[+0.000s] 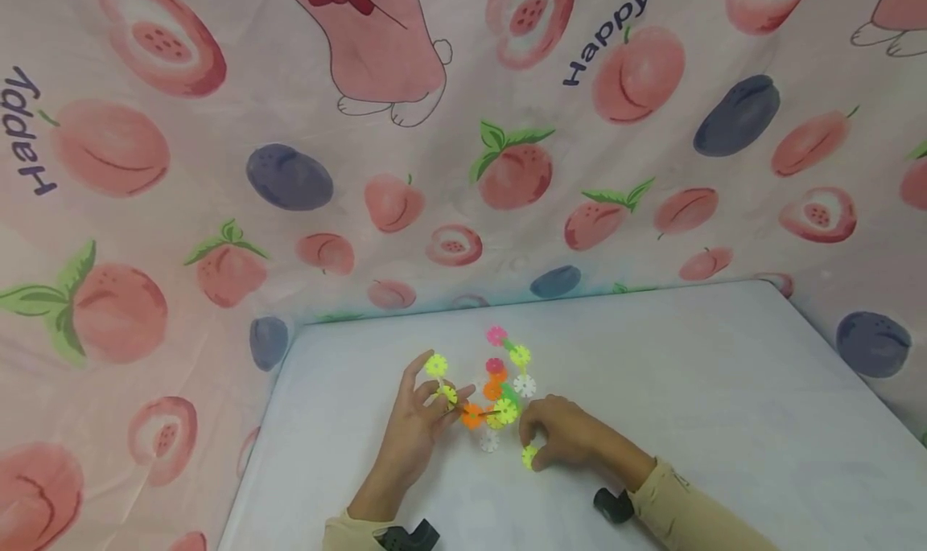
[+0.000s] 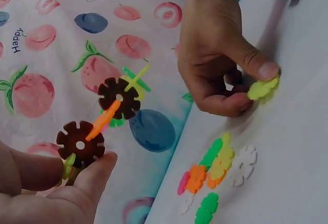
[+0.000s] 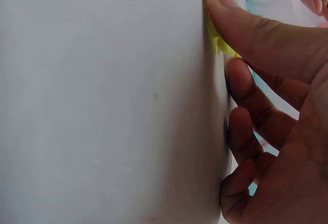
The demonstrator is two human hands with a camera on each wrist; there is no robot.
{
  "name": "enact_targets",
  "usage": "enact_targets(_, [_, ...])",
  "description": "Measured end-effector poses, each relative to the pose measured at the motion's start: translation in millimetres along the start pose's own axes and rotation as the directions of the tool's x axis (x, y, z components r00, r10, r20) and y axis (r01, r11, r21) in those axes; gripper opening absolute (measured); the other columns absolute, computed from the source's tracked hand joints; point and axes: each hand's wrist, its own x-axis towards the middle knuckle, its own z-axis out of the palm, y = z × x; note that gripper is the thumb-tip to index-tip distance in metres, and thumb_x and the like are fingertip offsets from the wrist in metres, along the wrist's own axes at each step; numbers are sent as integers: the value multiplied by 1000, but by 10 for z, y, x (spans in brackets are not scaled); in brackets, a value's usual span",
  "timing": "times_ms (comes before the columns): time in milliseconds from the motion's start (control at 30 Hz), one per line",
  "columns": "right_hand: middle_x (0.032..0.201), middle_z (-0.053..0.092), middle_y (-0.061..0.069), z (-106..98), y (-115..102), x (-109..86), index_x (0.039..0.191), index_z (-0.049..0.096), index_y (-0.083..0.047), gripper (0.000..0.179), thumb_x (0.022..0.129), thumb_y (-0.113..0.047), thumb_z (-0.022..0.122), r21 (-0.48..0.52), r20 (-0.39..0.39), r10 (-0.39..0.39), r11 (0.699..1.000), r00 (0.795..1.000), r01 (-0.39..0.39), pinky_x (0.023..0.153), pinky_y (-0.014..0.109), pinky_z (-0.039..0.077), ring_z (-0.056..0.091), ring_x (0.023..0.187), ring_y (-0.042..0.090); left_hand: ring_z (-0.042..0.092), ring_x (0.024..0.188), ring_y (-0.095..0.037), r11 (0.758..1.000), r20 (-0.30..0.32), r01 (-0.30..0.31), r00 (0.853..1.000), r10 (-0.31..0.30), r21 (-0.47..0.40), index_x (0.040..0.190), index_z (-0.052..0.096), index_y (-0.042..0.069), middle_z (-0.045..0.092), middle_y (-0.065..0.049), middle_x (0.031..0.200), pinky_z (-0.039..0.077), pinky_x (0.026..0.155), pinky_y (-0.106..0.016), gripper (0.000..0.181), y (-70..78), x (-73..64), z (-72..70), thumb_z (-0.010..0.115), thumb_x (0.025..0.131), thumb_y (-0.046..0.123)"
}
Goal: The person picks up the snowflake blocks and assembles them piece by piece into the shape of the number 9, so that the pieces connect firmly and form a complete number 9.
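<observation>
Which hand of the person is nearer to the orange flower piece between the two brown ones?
Left. One brown piece separates the orange flower piece from the left hand, which holds that end. The right hand is farther away, pinching a yellow flower piece.

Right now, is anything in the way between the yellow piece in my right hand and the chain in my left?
No loose piece visibly stands between the yellow piece and the chain; only your right hand itself seems to lie on that side. The loose flower pieces lie nearby on the table.
</observation>
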Motion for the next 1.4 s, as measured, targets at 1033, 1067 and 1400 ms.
enact_targets(1033, [91,71,-4,-408,337,73,98,76,-22,12,88,-20,80,334,-325,280,928,903,-167,78,31,54,63,89,18,70,100,-23,955,223,123,957,-187,271,158,31,22,38,-22,141,61,88,-37,66,-74,-79,-71,56,100,1])
enact_targets(1067, [92,71,-3,-425,322,74,98,75,-21,12,88,-22,81,346,-323,278,924,904,-161,78,31,55,63,89,18,70,99,-23,952,231,125,954,-193,281,159,30,23,37,-22,141,61,88,-37,67,-74,-80,-70,56,100,2])
enact_targets(1400, [85,71,1,-503,-3,50,91,71,-15,14,86,-21,82,428,-293,203,902,934,-62,72,37,56,66,82,22,73,94,-23,952,305,122,929,-209,281,154,38,22,40,-22,136,61,86,-40,62,-94,-54,-24,57,99,-1])
